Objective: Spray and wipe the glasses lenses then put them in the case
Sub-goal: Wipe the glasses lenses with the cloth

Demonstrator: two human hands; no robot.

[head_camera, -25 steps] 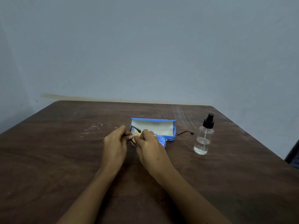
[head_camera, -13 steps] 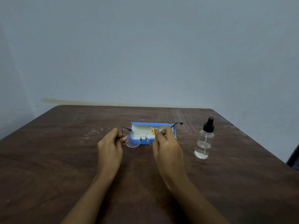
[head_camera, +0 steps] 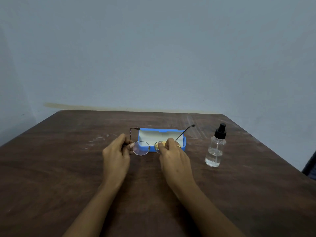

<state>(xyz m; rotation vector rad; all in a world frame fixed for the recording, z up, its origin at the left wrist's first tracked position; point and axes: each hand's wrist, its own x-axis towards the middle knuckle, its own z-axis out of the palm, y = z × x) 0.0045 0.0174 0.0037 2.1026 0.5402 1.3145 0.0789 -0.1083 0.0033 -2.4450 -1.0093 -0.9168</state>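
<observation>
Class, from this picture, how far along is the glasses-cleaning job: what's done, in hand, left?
Done, probably: spraying, since the spray bottle stands apart from both hands. In hand: wiping; the left hand pinches the glasses at one hinge while the right hand pinches a yellow cloth on the other lens. Left: laying the glasses in the open blue case.

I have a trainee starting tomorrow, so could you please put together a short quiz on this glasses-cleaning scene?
1. True or false: the blue case is open.
2. Which hand pinches the yellow cloth on a lens of the glasses? A. left B. right
3. Fill in: the spray bottle stands to the ___ of the case.
Key: 1 true; 2 B, the right hand; 3 right.
</observation>
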